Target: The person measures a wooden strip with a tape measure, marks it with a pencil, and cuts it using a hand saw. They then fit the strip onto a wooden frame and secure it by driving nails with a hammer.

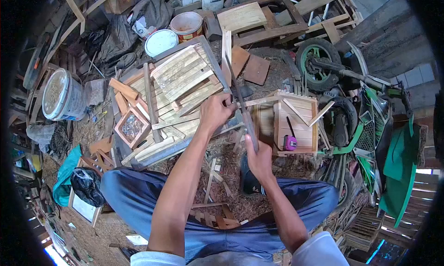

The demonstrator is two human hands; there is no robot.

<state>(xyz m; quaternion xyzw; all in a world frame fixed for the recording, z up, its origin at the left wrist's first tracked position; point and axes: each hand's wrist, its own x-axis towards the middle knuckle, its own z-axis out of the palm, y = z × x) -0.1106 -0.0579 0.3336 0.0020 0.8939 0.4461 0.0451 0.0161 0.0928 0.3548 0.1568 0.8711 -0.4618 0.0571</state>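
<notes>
My left hand (216, 112) is closed on a thin wooden strip (259, 101), near the corner of a slatted wooden panel (178, 127). The strip reaches right to the rim of a wooden box (298, 122). In my right hand (260, 160) is a handsaw (242, 97), its long narrow blade pointing away from me and crossing the strip just right of my left hand. Whether the blade has cut into the wood cannot be made out. A pink tape measure (290, 143) rests on the box, beside a dark pencil-like stick (291, 126).
Loose wood pieces and a small square frame (132, 127) lie on the panel. Left stands a white bucket (62, 95); behind are a paint tub (186, 25) and a white lid (161, 43). A green motorbike (365, 127) stands close on the right. Scraps litter the floor between my legs.
</notes>
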